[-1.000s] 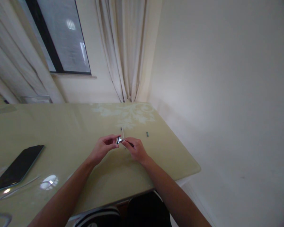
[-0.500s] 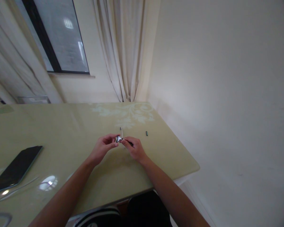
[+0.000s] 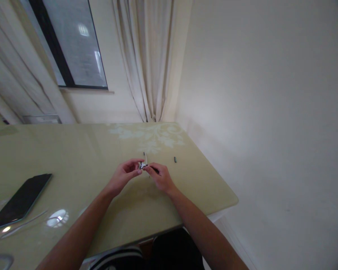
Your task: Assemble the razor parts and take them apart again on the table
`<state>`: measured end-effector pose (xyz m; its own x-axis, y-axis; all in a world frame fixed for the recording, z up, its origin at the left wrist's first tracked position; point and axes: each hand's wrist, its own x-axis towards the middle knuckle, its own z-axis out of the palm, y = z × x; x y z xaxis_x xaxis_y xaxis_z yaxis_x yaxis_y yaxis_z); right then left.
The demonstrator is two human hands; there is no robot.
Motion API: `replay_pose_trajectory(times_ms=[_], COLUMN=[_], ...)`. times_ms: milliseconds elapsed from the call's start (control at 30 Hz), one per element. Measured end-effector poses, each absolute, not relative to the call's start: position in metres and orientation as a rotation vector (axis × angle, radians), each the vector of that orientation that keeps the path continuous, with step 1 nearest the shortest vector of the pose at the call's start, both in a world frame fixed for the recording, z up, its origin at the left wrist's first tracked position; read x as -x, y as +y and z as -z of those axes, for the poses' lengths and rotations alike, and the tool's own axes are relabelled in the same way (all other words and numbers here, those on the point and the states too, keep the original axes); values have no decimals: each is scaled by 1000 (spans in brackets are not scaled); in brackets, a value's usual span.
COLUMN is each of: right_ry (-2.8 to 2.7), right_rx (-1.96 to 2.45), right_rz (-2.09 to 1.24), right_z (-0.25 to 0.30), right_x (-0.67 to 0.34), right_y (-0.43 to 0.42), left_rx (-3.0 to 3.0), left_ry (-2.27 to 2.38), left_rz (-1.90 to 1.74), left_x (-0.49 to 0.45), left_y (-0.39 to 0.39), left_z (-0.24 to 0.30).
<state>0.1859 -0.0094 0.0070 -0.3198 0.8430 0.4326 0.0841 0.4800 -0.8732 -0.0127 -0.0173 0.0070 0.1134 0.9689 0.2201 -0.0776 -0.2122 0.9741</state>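
My left hand [image 3: 123, 175] pinches a small white-and-dark piece [image 3: 142, 165] between thumb and fingers, just above the table. Close against it on the right, my right hand [image 3: 161, 177] is closed on a slim dark object [image 3: 156, 170], whose end meets the small piece. The fingers cover most of both, so their exact kind is unclear. Just beyond my fingertips a thin pale strip [image 3: 145, 157] sticks up, with a tiny dark bit [image 3: 144, 153] near its top. On the table to the right lies a small dark rectangular piece [image 3: 175, 159].
A dark flat tablet-like slab [image 3: 19, 200] lies on the glossy table [image 3: 81, 157] at the left. Pale cables [image 3: 17, 227] run along the near left. The table's right edge runs beside a wall [image 3: 259, 112]; curtains [image 3: 146, 60] hang behind.
Both hands stay together in nearly the same place, holding the same things. The view has shifted very slightly.
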Motion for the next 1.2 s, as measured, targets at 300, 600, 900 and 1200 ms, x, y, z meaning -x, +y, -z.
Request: replay_pose_trajectory(times_ms=[300,600,900,1200], right_ry=[-1772,-1749,-1784,-1823], right_rx=[819,872,846,876], right_rz=[-877,-868,-844,-763], right_z=[-1,-3,0,0], right_x=[-188,-186,-187,-189], right_y=[-8,-7,-6,-5], left_rx=[-1420,-1455,-1434,-1426], left_ry=[1013,1037,1077,1087], left_rz=[-1270,-1300,-1303,-1287], left_x=[9,6,4,1], left_y=[-21,-22,-19,-21], left_z=[-13,-18,-9,-13])
